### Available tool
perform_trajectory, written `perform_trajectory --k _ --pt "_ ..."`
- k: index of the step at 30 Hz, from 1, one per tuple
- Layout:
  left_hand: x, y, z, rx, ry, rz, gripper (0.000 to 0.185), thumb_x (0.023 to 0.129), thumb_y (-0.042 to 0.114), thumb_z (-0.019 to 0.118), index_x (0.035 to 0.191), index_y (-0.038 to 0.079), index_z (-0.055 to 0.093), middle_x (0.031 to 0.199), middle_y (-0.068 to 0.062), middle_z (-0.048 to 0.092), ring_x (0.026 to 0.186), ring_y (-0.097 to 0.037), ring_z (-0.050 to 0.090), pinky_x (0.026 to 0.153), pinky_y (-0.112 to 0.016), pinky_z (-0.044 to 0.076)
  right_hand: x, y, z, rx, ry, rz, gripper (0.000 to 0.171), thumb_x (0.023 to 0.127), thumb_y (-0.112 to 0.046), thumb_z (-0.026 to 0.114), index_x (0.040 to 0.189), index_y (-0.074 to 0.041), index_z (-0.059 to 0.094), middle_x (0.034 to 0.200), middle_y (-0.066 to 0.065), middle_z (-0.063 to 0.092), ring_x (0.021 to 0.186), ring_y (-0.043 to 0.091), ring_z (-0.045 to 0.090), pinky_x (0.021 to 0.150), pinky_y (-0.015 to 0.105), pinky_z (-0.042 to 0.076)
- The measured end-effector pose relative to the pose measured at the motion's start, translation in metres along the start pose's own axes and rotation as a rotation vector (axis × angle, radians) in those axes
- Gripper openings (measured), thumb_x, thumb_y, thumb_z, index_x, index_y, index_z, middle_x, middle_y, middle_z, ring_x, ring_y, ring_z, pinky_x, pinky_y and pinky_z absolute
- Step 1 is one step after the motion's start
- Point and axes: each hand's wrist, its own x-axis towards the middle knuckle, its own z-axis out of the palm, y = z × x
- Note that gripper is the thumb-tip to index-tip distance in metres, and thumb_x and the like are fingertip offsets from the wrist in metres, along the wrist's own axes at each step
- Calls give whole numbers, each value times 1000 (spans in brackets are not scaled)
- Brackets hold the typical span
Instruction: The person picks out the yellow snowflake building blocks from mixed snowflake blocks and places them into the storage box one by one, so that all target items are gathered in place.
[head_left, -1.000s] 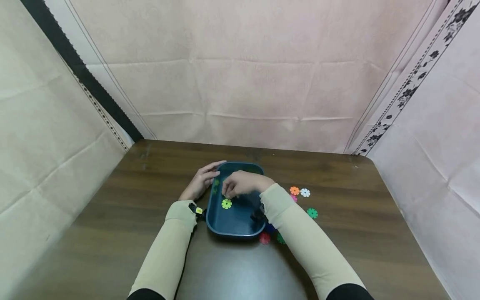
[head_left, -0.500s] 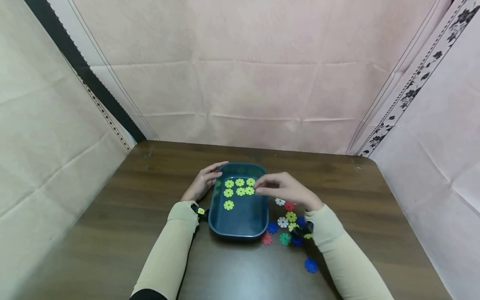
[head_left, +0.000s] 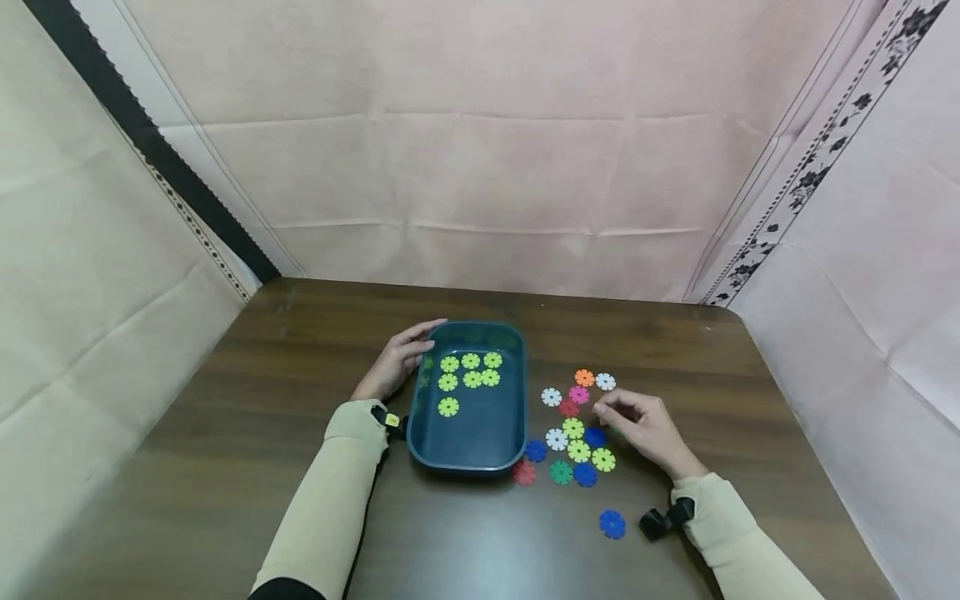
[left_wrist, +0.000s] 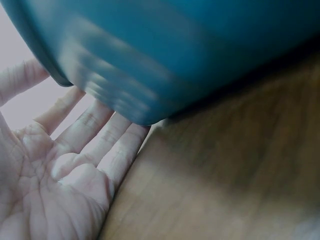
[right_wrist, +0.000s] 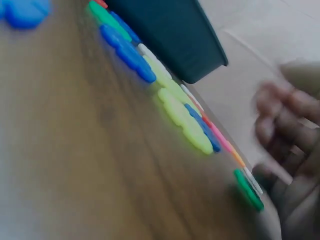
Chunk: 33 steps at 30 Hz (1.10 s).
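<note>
Tray (head_left: 467,436) holds seven yellow flowers (head_left: 470,361), three more (head_left: 578,451) outside, left fingers (left_wrist: 87,125) straight against it, right fingers (head_left: 628,401) loosely curled.

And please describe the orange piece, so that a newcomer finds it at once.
Find the tray, then the loose pieces on its right. At their far end, beside a white piece and just beyond a pink piece, lies the orange piece. It is the only orange one showing.

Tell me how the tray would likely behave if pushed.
The tray would probably slide rather than tip, as it looks wide and low. It shows no sagging or bending, so it is likely stiff. The yellow pieces seem to lie loose inside, so they may shift.
</note>
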Motion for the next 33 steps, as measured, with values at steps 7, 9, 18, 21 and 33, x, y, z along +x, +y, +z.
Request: perform_trajectory --k 7,9,18,21,33 --pt "-3 1 -3 2 -9 14 46 105 14 52 150 11 49 143 -23 52 122 -47 54 91 -38 55 1 5 4 -207 -74 -92 14 92 -20 76 98 -31 72 88 -15 66 78 6 60 66 25 50" --pt "-2 2 -4 12 -15 18 46 105 14 52 151 10 47 143 -23 52 122 -47 55 90 -38 55 3 6 5 -220 -92 -117 13 91 -20 77 98 -30 72 88 -15 65 77 5 58 65 25 49" --pt "4 8 -7 22 -6 36 47 105 17 53 151 11 47 139 -14 57 117 -35 61 89 -36 55 13 7 4 -296 -129 -174 17 88 -26 81 100 -26 70 93 -13 60 86 6 51 69 25 47" --pt "3 9 -5 22 -5 26 48 104 19 55 150 11 48 139 -13 57 118 -33 61 91 -35 55 12 6 3 -290 -140 -186 18 87 -25 82 101 -24 71 94 -13 61 86 7 51 69 26 46" --pt "-2 3 -1 25 -5 0 45 104 16 54 149 12 50 143 -18 54 123 -42 56 91 -36 55 1 7 8 -296 -201 -157 28 85 -34 83 110 -26 73 108 -12 64 103 7 51 83 32 47"
